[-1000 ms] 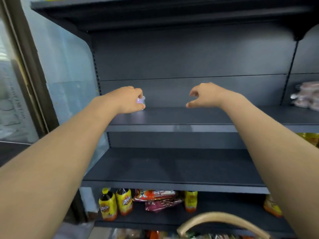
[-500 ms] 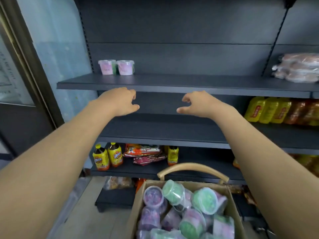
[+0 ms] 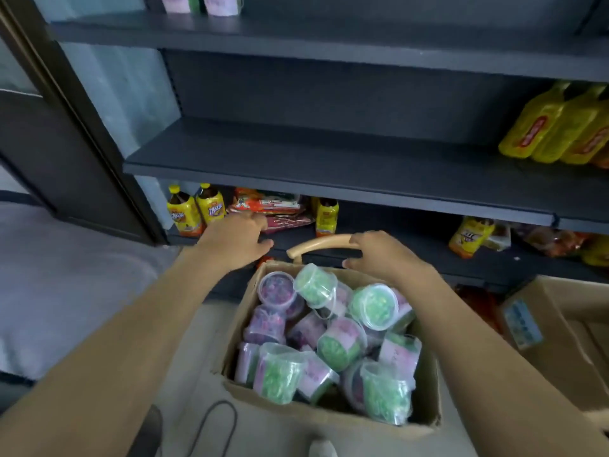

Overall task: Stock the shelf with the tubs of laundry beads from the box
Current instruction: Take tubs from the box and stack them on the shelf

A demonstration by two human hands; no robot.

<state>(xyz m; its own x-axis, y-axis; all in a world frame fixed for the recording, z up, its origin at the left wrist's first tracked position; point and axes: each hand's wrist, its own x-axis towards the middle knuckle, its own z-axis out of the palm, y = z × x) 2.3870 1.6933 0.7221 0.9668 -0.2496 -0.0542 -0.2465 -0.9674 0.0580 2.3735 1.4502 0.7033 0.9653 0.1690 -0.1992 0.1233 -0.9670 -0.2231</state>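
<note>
1. Progress: two shelved tubs (image 3: pixel 201 3) stand side by side on the shelf (image 3: pixel 296 37), high above both hands; judged an early stage
2. Remaining: the box (image 3: pixel 329 415) just below the hands is heaped with boxed tubs (image 3: pixel 374 305), jumbled, many on their sides
3. Left hand (image 3: pixel 237 240): loosely curled, empty, over the box's far-left corner
4. Right hand (image 3: pixel 382 255): loosely curled, nothing seen in it, covering one end of a curved wooden handle (image 3: pixel 319 245); contact cannot be told
5. Materials: tubs round, clear thin plastic, lidded, pink paper labels, green or purple beads inside; box corrugated cardboard, near edge ragged; shelf dark, flat, matte
</note>
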